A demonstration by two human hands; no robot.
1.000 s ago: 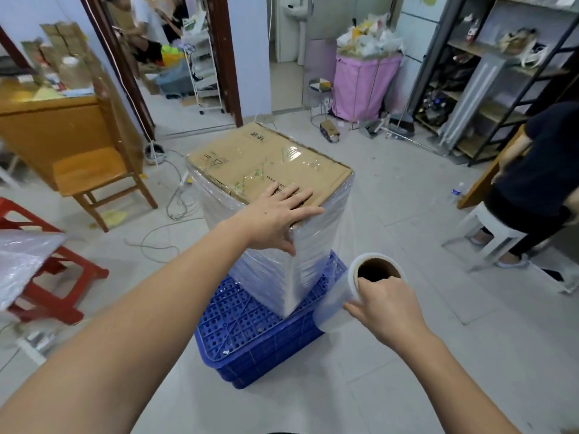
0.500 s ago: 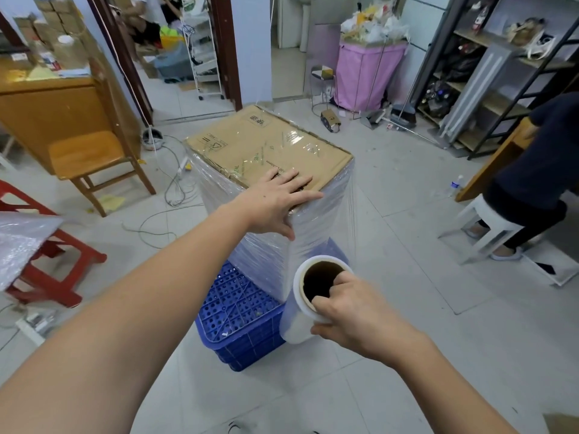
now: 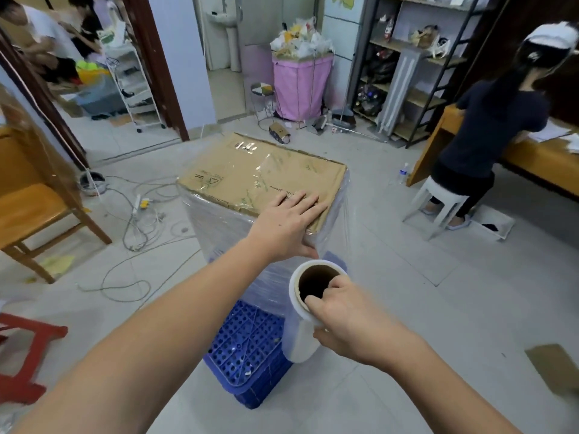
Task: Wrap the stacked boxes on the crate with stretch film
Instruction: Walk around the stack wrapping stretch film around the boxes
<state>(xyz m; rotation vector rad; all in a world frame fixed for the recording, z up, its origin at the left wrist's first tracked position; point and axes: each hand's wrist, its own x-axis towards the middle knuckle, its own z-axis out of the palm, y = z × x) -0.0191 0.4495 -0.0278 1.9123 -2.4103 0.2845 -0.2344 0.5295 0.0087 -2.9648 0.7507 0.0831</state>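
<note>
The stacked cardboard boxes (image 3: 250, 170) stand on a blue plastic crate (image 3: 247, 355) in the middle of the floor, their sides covered in clear stretch film. My left hand (image 3: 288, 223) lies flat, fingers spread, on the near top corner of the stack. My right hand (image 3: 347, 321) grips the top rim of the stretch film roll (image 3: 304, 314), thumb inside its cardboard core. The roll hangs upright just in front of the stack's near corner, with a sheet of film running from it to the stack's right side.
A wooden chair (image 3: 34, 214) and loose cables (image 3: 141, 220) lie to the left. A red stool (image 3: 22, 355) is at lower left. On the right a person (image 3: 488, 133) sits on a white stool at a wooden desk. A cardboard piece (image 3: 554, 368) lies at lower right.
My right hand has carried the roll leftward around the stack's near corner and raised it. My view has shifted around the stack. My left hand has stayed pressed on the top.
</note>
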